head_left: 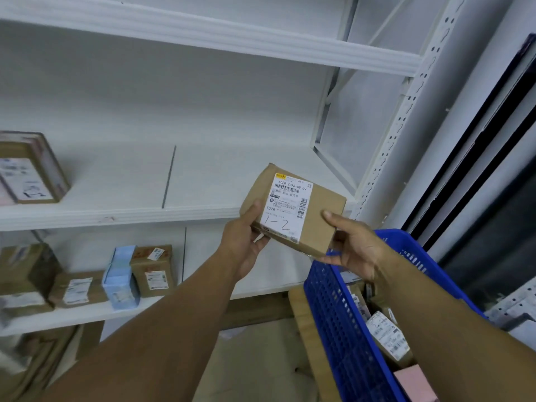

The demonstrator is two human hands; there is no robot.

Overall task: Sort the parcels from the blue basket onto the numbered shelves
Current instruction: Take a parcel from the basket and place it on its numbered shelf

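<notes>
I hold a brown cardboard parcel [324, 207] in front of me with both hands. Its white label faces up and has "1-2" handwritten on it. My left hand [243, 242] grips the parcel's left edge, thumb on top. My right hand [353, 245] grips its right corner, thumb on top and fingers beneath. The blue basket [342, 329] stands at the lower right under my right forearm, with several labelled parcels [385, 335] inside. The parcel hovers just in front of the white middle shelf [116, 213], near its right end.
One brown box [32, 169] marked "1-2" sits at the left of the middle shelf. The lower shelf [72, 314] holds several brown parcels and a light blue one [121, 280]. A perforated white upright [397, 126] bounds the shelves on the right. A wooden surface [307, 329] carries the basket.
</notes>
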